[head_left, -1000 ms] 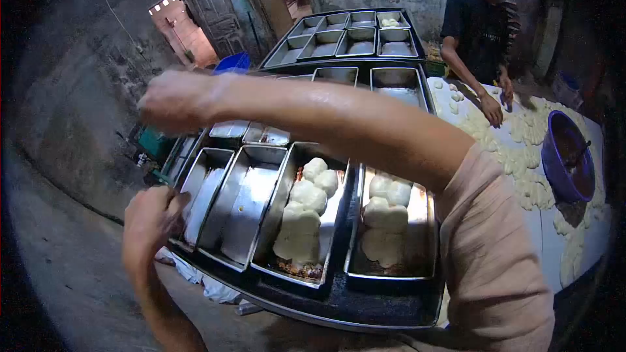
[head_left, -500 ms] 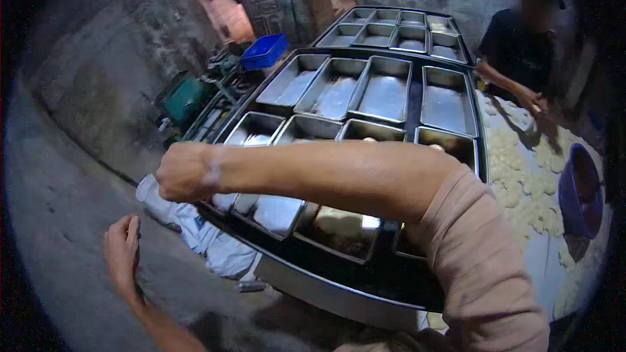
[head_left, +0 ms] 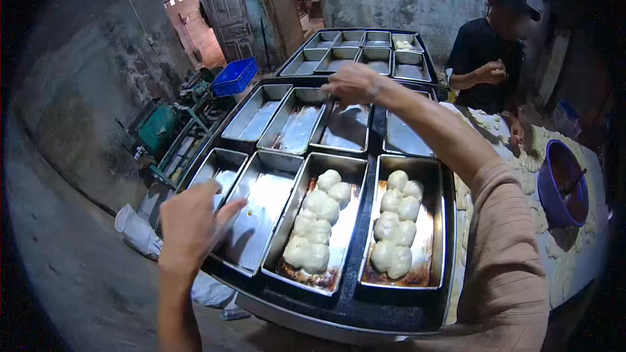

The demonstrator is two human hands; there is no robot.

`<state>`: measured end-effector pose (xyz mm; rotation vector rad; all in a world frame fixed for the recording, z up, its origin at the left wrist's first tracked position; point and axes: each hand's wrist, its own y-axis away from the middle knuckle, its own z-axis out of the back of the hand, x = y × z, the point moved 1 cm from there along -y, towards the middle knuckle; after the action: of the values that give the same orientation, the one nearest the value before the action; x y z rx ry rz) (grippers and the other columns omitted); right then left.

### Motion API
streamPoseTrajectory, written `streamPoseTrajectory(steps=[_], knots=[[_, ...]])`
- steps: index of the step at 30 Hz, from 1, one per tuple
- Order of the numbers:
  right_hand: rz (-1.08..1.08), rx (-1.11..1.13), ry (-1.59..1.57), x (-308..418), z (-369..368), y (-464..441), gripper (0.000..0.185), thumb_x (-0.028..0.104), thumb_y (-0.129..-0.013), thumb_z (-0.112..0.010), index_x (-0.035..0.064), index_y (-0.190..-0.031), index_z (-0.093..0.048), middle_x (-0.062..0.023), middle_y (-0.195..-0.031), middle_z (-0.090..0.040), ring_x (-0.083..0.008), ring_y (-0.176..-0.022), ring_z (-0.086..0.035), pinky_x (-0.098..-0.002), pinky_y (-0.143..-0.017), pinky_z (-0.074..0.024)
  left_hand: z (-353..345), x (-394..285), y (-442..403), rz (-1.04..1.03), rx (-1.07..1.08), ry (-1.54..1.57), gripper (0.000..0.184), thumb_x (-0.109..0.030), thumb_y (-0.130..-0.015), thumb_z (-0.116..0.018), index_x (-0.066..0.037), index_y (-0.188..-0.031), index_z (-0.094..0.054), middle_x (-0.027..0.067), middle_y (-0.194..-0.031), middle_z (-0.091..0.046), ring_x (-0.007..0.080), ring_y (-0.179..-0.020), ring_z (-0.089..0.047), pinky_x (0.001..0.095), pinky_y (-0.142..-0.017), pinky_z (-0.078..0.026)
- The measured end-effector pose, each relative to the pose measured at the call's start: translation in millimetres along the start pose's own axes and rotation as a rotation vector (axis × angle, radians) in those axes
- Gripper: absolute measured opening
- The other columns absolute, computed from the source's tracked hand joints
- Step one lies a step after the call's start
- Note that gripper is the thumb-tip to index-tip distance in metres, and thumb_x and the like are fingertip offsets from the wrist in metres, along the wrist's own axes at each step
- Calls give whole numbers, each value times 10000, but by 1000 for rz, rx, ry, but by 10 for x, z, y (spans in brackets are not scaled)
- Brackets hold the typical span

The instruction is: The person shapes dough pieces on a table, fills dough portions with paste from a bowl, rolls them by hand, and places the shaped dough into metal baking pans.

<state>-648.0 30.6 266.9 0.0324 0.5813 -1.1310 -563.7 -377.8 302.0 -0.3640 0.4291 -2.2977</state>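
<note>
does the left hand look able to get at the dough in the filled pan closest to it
Probably yes: the left hand looks empty, the dough lies uncovered, and only a doughless pan sits between them.

No legible text, brands, labels, numbers (or signs)

Left hand [head_left: 189, 225] blurred, forearm [head_left: 177, 306] cut by bottom edge; right hand [head_left: 354, 83] hides part of pan [head_left: 340, 135].
</note>
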Motion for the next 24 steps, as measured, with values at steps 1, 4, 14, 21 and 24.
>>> streamPoseTrajectory(steps=[1, 4, 14, 21, 24], knots=[[86, -137, 11, 47, -52, -21, 150, 243, -747, -702, 136, -851, -688, -103, -738, -677, -295, -772, -713, -432, -638, -566, -67, -65, -118, -3, 71, -115, 444, -481, -803, -754, -60, -891, -644, 144, -735, -662, 305, -668, -673, 405, -614, -503], [124, 80, 156, 101, -163, -203, 104, 197, -768, -668, 109, -753, -721, -88, -770, -718, -278, -721, -712, -417, -595, -563, -299, -158, -393, -8, 169, -225, 499, -518, -767, -766, -57, -839, -588, 149, -716, -673, 312, -680, -690, 416, -616, -524], [38, 124, -4, 177, -27, -264, 147, 146, -801, -630, 58, -723, -719, -133, -795, -717, -307, -782, -721, -424, -654, -583, -687, -43, -534, -208, 101, -332, 316, -363, -887, -675, -66, -790, -627, 149, -658, -680, 300, -605, -694, 406, -589, -549], [41, -136, -141, 578, 1003, -514, 203, 248, -837, -668, 62, -842, -749, -180, -812, -713, -358, -745, -707, -449, -648, -574, -415, 244, -453, 8, 19, -83, 351, -363, -1007, -487, -82, -881, -655, 211, -699, -653, 426, -692, -660, 539, -628, -509], [5, -168, -470, 1345, 1492, -845, 462, 486, -875, -662, 30, -870, -739, -208, -791, -697, -390, -797, -699, -475, -720, -555, 14, 600, -183, 353, -148, 107, 348, -355, -1045, -380, -78, -1131, -572, 224, -1008, -664, 420, -922, -655, 500, -789, -500]])
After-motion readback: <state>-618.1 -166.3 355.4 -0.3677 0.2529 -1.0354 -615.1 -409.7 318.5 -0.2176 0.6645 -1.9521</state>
